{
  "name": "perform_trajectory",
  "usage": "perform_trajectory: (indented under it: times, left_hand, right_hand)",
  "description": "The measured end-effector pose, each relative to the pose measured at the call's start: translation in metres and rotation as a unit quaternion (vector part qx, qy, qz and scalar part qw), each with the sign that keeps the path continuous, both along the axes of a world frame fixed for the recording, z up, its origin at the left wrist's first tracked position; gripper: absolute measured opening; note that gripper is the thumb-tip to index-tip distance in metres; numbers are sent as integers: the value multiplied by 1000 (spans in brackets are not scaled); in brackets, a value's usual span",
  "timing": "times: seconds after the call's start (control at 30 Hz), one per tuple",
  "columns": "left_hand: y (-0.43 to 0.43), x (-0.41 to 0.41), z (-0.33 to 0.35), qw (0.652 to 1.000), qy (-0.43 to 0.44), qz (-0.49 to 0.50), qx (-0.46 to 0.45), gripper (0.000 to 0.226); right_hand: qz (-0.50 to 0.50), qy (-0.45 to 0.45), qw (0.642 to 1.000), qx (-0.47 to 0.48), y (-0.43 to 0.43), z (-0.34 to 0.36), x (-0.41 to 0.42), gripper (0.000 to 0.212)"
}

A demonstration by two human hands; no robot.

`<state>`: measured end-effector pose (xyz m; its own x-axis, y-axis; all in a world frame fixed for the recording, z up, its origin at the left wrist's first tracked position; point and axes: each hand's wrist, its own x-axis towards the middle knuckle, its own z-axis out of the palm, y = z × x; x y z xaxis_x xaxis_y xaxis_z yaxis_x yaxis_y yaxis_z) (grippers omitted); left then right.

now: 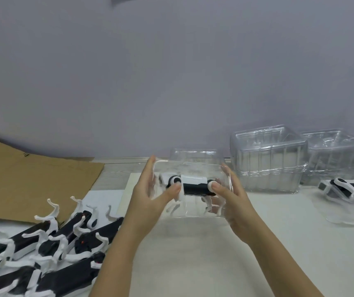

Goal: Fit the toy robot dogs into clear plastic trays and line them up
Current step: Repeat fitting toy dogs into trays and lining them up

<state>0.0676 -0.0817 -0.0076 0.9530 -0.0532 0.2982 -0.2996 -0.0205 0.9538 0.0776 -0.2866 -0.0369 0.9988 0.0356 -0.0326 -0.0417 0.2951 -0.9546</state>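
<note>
A black-and-white toy robot dog [193, 185] lies on its side inside a clear plastic tray [195, 161], held a little above the table at the centre. My left hand [150, 196] grips the tray's left side, with its thumb pressing on the dog's left joint. My right hand [229, 196] grips the right side, thumb on the dog's right joint. At the far right, another dog in a tray [351, 189] lies on the table.
A pile of loose robot dogs [49, 245] fills the lower left. Brown cardboard [21, 179] lies behind the pile. Two stacks of empty clear trays [268, 159] [338, 155] stand at the back right against the grey wall. White table surface [193, 254] lies below my hands.
</note>
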Motion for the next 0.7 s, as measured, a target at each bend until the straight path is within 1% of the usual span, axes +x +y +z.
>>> perform_trajectory:
  times: [0.07, 0.1, 0.13, 0.17, 0.2, 0.23, 0.27, 0.33, 0.37, 0.4, 0.5, 0.6, 0.7]
  left_hand:
    - [9, -4, 14, 998, -34, -46, -42, 67]
    - [11, -5, 15, 995, -53, -46, -72, 63]
    - [10, -6, 15, 992, -63, -24, -106, 52]
    - [8, -5, 12, 989, -66, 17, -134, 36]
    - [4, -4, 8, 987, -57, 53, -140, 27]
    - [-2, -3, 4, 990, -41, 69, -117, 35]
    - [-8, -3, 1, 995, -23, 56, -77, 44]
    - [-17, -4, -5, 1000, 7, -12, -1, 52]
    - [-20, -6, -8, 999, 14, -40, 28, 55]
    - [-23, -7, -9, 998, 15, -47, 36, 55]
    - [-29, -10, -10, 998, -11, 12, 64, 44]
    - [-29, -12, -5, 994, -27, 66, 82, 36]
    - [-33, -15, -3, 987, -54, 90, 118, 32]
  right_hand:
    - [32, 35, 992, 113, -3, -4, 2, 61]
    - [43, 60, 981, 181, -3, -6, 2, 55]
    - [61, 88, 964, 244, -2, -7, 1, 49]
    - [87, 113, 945, 295, 3, -8, 0, 47]
    - [118, 137, 927, 328, 9, -9, -3, 48]
    - [145, 154, 912, 352, 14, -11, -5, 50]
    - [165, 166, 900, 367, 19, -15, -7, 53]
    - [180, 173, 895, 370, 28, -23, -11, 59]
    - [185, 170, 894, 370, 32, -26, -14, 58]
    - [190, 166, 895, 367, 38, -27, -18, 55]
    - [210, 163, 890, 371, 50, -29, -24, 49]
    - [220, 146, 901, 345, 53, -27, -28, 46]
    - [258, 127, 882, 373, 51, -34, -26, 47]
